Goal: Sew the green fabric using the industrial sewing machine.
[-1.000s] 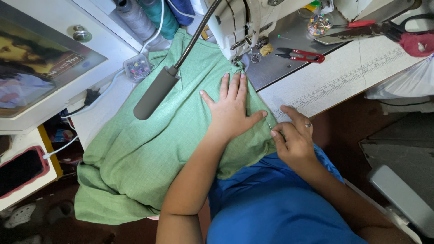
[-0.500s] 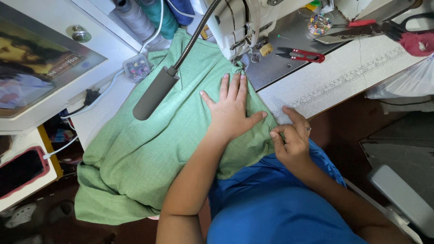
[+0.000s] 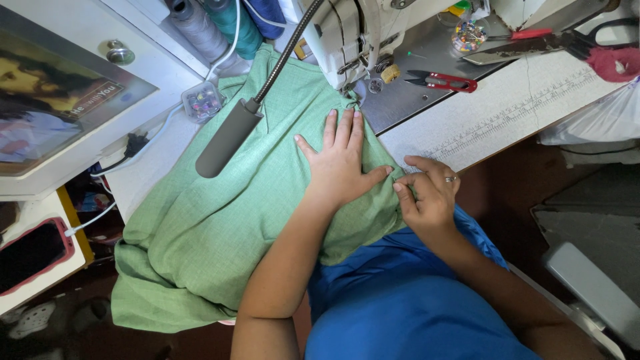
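A white sewing table (image 3: 467,127) is filling the view, with a sewing machine (image 3: 353,33) at the top, thread cones (image 3: 227,23) behind it, red snips (image 3: 443,81) on the metal plate and a grey lamp head (image 3: 227,139) hanging over the work. A green cloth (image 3: 220,220) is lying across the table and spilling over the near edge toward the person's lap. The left hand (image 3: 340,163) is pressing flat on it, fingers spread, just below the needle area. The right hand (image 3: 427,190) is pinching the cloth's right edge between thumb and forefinger. The cloth looks light, soft and limp — likely to bunch and slide on the smooth top, so holding it calls for a flat palm plus an edge pinch close to the seam. Nothing fragile about it.
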